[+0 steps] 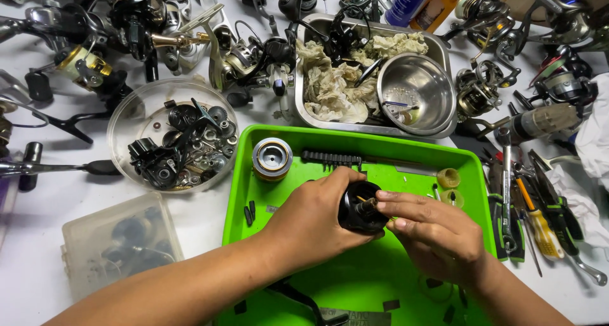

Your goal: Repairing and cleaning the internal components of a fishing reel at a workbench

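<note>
My left hand [317,221] grips the black reel body [360,207] over the green tray [355,281]; my right hand [438,237] pinches its brass shaft [369,203]; a spool [272,159] sits nearby.

Clear bowl of small parts [171,136], steel tray of rags [330,85], steel bowl [415,92], gold spool [271,159], screwdrivers [539,221]

At the table's far edge I see a blue bottle [407,1] and an orange bottle [436,6] leaning side by side, both labelled. Near the left front edge sits a cloudy, lidded plastic box [117,243].
</note>
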